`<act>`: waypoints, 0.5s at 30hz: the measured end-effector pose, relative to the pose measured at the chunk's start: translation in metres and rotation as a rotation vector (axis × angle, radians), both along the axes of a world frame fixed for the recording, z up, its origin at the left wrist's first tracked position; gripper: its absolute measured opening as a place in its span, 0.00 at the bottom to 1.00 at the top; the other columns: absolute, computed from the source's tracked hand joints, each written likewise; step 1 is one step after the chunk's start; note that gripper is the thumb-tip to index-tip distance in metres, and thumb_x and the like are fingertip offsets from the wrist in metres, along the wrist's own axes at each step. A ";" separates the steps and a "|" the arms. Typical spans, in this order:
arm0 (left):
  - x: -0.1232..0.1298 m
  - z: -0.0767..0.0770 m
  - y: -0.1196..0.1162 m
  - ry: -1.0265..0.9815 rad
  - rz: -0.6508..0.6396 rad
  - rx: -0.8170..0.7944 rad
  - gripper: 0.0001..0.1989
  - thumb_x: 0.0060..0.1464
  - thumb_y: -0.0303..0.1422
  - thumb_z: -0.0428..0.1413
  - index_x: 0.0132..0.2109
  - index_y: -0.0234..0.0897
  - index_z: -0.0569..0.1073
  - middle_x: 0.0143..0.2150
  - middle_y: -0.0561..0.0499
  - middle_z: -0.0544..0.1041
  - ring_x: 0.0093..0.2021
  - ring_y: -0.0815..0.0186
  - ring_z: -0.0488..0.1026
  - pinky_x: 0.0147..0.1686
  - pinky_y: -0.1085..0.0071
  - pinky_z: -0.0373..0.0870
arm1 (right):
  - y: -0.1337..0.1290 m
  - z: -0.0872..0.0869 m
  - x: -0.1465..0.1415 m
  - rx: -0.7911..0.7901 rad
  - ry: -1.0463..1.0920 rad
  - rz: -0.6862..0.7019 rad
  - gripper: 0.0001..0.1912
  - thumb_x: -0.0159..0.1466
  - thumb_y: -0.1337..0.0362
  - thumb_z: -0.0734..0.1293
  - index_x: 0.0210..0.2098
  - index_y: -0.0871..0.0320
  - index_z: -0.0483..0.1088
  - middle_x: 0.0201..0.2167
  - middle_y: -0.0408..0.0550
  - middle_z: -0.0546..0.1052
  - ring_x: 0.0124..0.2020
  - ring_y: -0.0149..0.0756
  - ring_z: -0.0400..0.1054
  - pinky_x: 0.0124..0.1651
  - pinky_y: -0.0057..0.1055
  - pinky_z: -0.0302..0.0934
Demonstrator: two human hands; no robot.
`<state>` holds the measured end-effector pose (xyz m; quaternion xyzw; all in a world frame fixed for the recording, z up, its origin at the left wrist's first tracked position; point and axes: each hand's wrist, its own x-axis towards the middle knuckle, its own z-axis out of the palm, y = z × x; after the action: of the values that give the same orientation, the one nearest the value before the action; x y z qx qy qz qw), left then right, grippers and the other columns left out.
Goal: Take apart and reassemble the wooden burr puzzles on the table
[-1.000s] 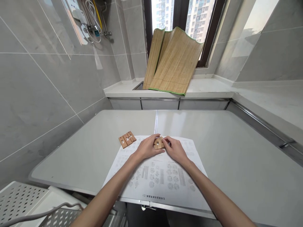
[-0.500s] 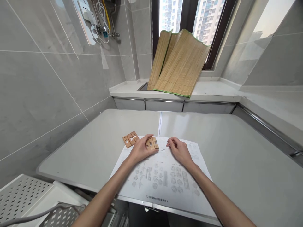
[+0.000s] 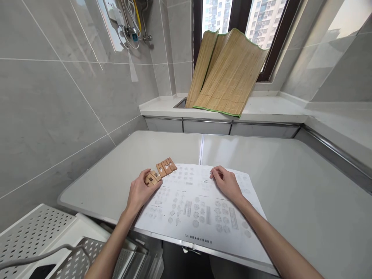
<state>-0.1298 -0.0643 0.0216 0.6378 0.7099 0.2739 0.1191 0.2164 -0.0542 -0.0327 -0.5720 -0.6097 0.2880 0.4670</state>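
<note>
Wood pcs (image 3: 153,178) in L fingers (image 3: 154,188) (darker pcs (image 3: 165,168) beside)

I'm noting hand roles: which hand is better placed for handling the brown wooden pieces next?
Probably the left hand: it holds the light-brown notched pieces beside the reddish-brown slotted pieces. The right hand is farther off, over the white printed paper.

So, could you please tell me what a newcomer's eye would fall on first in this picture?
Most likely the big straw-coloured mat, standing on the far ledge in front of the window. Next, perhaps, the large printed sheet on the table, then the wooden pieces in the left hand, with a second set close beside them at the sheet's far left corner.
</note>
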 end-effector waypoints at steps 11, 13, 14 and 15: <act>0.013 -0.003 0.007 0.082 -0.009 -0.066 0.33 0.51 0.53 0.63 0.60 0.44 0.71 0.53 0.45 0.82 0.51 0.48 0.79 0.41 0.61 0.75 | -0.001 0.000 0.002 -0.011 -0.025 -0.005 0.17 0.70 0.49 0.61 0.32 0.51 0.72 0.30 0.46 0.82 0.27 0.41 0.69 0.38 0.37 0.61; 0.012 -0.005 0.008 0.086 -0.025 -0.063 0.34 0.52 0.53 0.63 0.61 0.44 0.71 0.55 0.46 0.81 0.52 0.48 0.79 0.41 0.61 0.75 | -0.001 0.000 0.002 -0.011 -0.030 -0.006 0.16 0.69 0.51 0.61 0.31 0.51 0.72 0.30 0.46 0.82 0.27 0.41 0.69 0.38 0.37 0.61; 0.012 -0.006 0.008 0.087 -0.031 -0.051 0.34 0.52 0.54 0.63 0.61 0.44 0.71 0.56 0.46 0.80 0.52 0.48 0.78 0.41 0.61 0.75 | -0.001 0.000 0.002 -0.011 -0.033 -0.007 0.16 0.69 0.51 0.61 0.31 0.51 0.72 0.30 0.46 0.82 0.27 0.41 0.69 0.38 0.37 0.61; 0.012 -0.005 0.007 0.089 -0.031 -0.028 0.34 0.52 0.54 0.63 0.61 0.44 0.71 0.58 0.45 0.79 0.52 0.48 0.78 0.42 0.61 0.75 | 0.000 0.000 0.002 -0.010 -0.034 -0.008 0.16 0.69 0.51 0.61 0.31 0.51 0.72 0.29 0.46 0.82 0.27 0.41 0.69 0.38 0.37 0.61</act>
<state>-0.1175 -0.0572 0.0165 0.6587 0.7082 0.2333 0.1005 0.2179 -0.0547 -0.0323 -0.5816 -0.6138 0.2793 0.4549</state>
